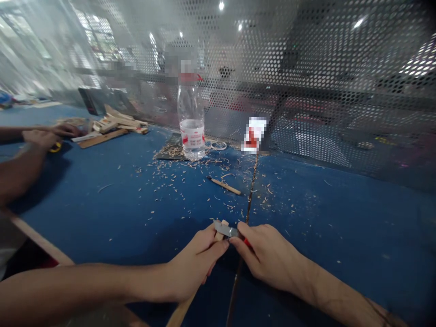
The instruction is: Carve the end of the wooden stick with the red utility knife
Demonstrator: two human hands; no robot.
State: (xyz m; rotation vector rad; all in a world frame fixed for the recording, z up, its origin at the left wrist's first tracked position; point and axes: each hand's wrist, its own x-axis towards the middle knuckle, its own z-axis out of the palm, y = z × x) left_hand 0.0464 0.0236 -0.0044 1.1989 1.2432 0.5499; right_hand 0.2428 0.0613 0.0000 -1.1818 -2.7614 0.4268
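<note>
Blue tabletop [323, 195] spreads beneath both my hands, with a dark seam running away from me between its panels. My left hand [200, 254] is closed around a pale wooden stick [220, 237]; its far end pokes out past my thumb, and the lower length slants down toward me. My right hand [269, 250] grips a knife [225, 229] with a bit of red showing at my fingers. Its grey blade lies across the stick's far end, though I cannot tell whether it bites into the wood. Beyond my hands, a slim wooden-handled tool [225, 185] lies among scattered shavings [221, 161]. Farther back stands a clear bottle [192, 131], near a perforated metal screen [306, 68]. Off to my left, another person's hands [40, 137] are near a heap of wood pieces [117, 121].
</note>
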